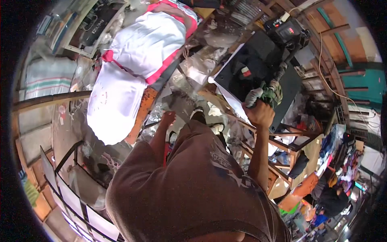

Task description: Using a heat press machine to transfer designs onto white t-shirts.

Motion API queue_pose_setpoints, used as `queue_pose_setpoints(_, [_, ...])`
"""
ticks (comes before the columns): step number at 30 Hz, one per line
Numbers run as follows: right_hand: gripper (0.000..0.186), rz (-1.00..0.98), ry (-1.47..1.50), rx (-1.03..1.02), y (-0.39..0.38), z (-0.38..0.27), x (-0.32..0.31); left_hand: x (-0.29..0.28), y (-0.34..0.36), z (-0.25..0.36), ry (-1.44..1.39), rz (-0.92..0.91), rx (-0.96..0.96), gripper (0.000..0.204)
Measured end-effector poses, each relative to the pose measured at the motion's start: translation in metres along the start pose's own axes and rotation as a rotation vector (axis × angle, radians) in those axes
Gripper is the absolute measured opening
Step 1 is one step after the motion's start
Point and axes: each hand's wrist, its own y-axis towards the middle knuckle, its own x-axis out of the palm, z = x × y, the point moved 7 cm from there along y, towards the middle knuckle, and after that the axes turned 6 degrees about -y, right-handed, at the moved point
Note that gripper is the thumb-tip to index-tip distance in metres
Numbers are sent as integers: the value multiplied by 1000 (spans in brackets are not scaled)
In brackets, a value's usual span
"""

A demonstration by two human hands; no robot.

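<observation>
The cloth-wrapped handle (270, 95) apparently lies within the curled right fingers (258, 108).

- The rag (272, 93) on that bar: mottled green, going grey at one end.
- The bar (281, 71): dark, wound in grey.
- The bunched cloth (252, 64): black, with a small red-and-white tag (245, 71), on a worktop (287, 111) just as black.
- The sheet (149, 40) over there: bright white, hot-pink bands.
- The board (146, 105) below it: rusty orange.
- The shirt (177, 197): brown, pale print on front.
- The sack (48, 78): whitish, green and red stripes.
- The wall panel (369, 85): teal.
</observation>
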Motion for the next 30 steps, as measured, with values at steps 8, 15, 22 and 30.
queue_pose_setpoints(8, [56,-52,28,-29,-2,-5,-4,-28,4,-35,204,145,-115,34])
queue_pose_setpoints(15, [58,-47,7,-11,-3,-4,-7,-33,28,-71,407,-46,-37,32])
queue_pose_setpoints(22, [55,20,-54,-1,-1,9,3,-14,41,-79,-125,153,-179,20])
queue_pose_setpoints(30, [50,152,47,-47,-7,3,-1,-20,3,-28,25,107,-222,28])
